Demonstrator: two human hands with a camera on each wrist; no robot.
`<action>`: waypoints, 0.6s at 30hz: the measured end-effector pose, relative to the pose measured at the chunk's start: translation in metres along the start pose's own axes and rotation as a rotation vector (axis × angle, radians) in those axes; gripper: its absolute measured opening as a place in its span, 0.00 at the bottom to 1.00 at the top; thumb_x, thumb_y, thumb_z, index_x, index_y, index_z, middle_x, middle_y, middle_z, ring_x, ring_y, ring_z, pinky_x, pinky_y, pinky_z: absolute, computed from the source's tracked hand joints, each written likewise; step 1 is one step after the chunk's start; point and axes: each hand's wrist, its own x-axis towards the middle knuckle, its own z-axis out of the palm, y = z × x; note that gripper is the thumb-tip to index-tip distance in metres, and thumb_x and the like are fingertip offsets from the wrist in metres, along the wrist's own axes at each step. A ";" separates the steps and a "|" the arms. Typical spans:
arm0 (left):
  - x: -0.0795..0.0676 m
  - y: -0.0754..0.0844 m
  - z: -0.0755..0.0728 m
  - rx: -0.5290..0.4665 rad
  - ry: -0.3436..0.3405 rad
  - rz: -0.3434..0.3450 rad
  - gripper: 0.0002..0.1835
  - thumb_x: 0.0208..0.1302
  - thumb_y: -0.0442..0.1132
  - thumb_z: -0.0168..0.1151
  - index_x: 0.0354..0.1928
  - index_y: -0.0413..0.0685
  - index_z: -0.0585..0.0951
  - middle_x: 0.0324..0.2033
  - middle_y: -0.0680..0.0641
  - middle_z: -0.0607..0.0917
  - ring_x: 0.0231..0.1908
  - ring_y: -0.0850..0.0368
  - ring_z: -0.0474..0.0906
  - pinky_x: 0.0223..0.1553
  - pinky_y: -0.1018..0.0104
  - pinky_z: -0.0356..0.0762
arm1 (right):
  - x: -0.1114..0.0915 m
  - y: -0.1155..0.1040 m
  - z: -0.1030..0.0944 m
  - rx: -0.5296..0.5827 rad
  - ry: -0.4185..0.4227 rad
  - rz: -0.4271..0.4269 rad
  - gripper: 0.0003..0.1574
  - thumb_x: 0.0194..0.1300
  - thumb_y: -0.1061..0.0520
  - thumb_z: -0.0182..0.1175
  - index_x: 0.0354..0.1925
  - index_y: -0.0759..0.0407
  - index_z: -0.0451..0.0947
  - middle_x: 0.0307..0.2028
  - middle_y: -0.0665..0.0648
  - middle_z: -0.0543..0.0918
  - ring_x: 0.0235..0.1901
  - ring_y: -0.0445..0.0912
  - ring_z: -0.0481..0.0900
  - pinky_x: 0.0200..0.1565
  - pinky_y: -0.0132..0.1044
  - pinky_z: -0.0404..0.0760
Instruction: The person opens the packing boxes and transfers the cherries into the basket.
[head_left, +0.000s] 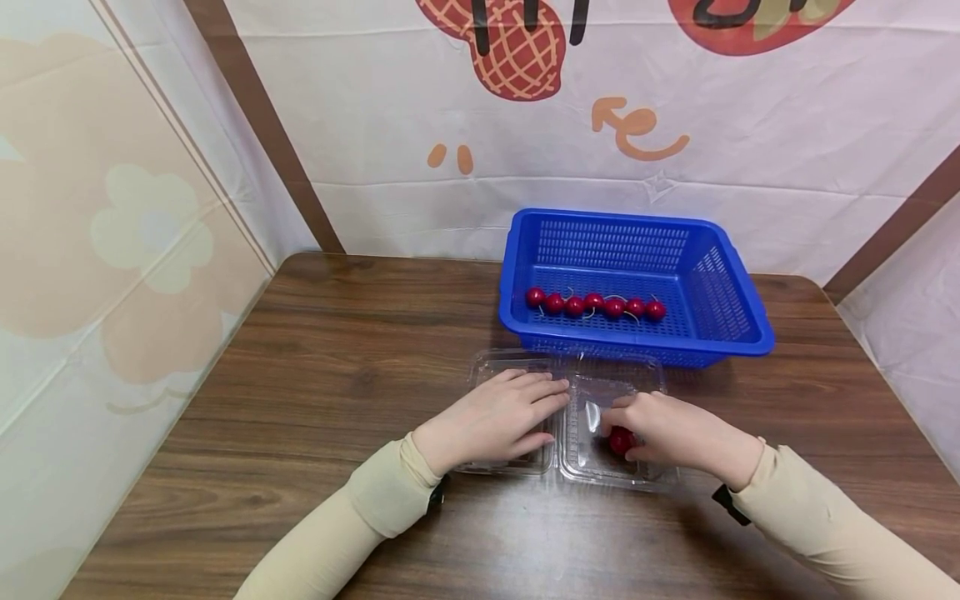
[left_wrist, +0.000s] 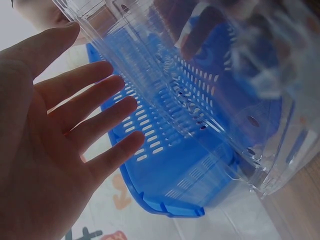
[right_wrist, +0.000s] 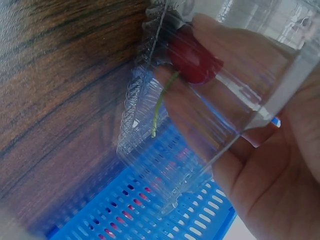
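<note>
A clear plastic clamshell box (head_left: 573, 458) lies open on the table, its two halves side by side. My right hand (head_left: 667, 433) reaches into the right half. Thumb and fingers pinch a dark red cherry (head_left: 620, 440) there. In the right wrist view, the cherry (right_wrist: 194, 57) shows a green stem through the clear wall. Over the left half is my left hand (head_left: 498, 414), fingers straight and spread, holding nothing. The left wrist view shows this hand (left_wrist: 65, 125) beside the clear plastic; whether it touches the box is hard to tell.
Behind the clamshell stands a blue perforated basket (head_left: 727, 345). Several red cherries (head_left: 594, 302) with stems lie in a row in it. A printed cloth (head_left: 375, 125) hangs behind the wooden table (head_left: 337, 333).
</note>
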 end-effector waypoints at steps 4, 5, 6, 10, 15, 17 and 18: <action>0.000 0.000 0.000 0.000 0.000 0.001 0.28 0.66 0.55 0.53 0.63 0.48 0.73 0.63 0.49 0.74 0.63 0.52 0.69 0.63 0.56 0.67 | -0.001 0.000 -0.001 -0.017 0.013 -0.006 0.20 0.42 0.60 0.75 0.34 0.51 0.78 0.31 0.48 0.82 0.30 0.39 0.80 0.30 0.35 0.81; 0.000 0.000 0.000 0.000 0.000 0.001 0.28 0.66 0.55 0.53 0.63 0.48 0.73 0.63 0.49 0.74 0.63 0.52 0.69 0.63 0.56 0.67 | -0.001 -0.001 -0.002 -0.018 0.020 -0.010 0.20 0.42 0.60 0.75 0.34 0.51 0.78 0.31 0.48 0.82 0.29 0.39 0.81 0.30 0.35 0.81; 0.000 0.000 0.000 -0.002 0.000 0.001 0.28 0.66 0.55 0.53 0.63 0.48 0.73 0.63 0.49 0.74 0.63 0.52 0.69 0.63 0.56 0.67 | -0.002 -0.001 -0.002 -0.020 0.026 -0.010 0.20 0.42 0.60 0.75 0.34 0.51 0.79 0.31 0.48 0.82 0.29 0.39 0.81 0.30 0.35 0.81; 0.000 0.001 0.000 -0.006 -0.001 0.000 0.28 0.66 0.55 0.53 0.63 0.48 0.72 0.63 0.49 0.73 0.63 0.52 0.69 0.64 0.56 0.67 | -0.003 -0.002 -0.006 -0.007 0.052 -0.011 0.20 0.42 0.60 0.75 0.35 0.51 0.79 0.31 0.47 0.81 0.28 0.38 0.80 0.30 0.33 0.80; 0.000 0.001 -0.001 -0.009 -0.007 0.000 0.28 0.67 0.55 0.53 0.64 0.47 0.72 0.64 0.49 0.73 0.64 0.52 0.69 0.64 0.56 0.66 | -0.006 -0.003 -0.014 0.016 0.074 -0.004 0.19 0.43 0.59 0.74 0.36 0.52 0.79 0.30 0.47 0.81 0.26 0.37 0.79 0.28 0.31 0.79; 0.000 0.001 -0.001 -0.009 -0.007 0.000 0.28 0.67 0.55 0.53 0.64 0.47 0.72 0.64 0.49 0.73 0.64 0.52 0.69 0.64 0.56 0.66 | -0.007 -0.004 -0.017 0.018 0.078 0.001 0.18 0.44 0.59 0.74 0.35 0.52 0.78 0.30 0.47 0.81 0.26 0.36 0.78 0.28 0.30 0.78; 0.001 0.001 -0.001 -0.008 -0.007 0.001 0.28 0.67 0.55 0.53 0.64 0.47 0.72 0.64 0.49 0.73 0.64 0.52 0.69 0.64 0.56 0.66 | -0.008 -0.004 -0.019 0.017 0.080 0.003 0.18 0.44 0.59 0.74 0.34 0.52 0.78 0.30 0.47 0.81 0.25 0.36 0.78 0.27 0.30 0.78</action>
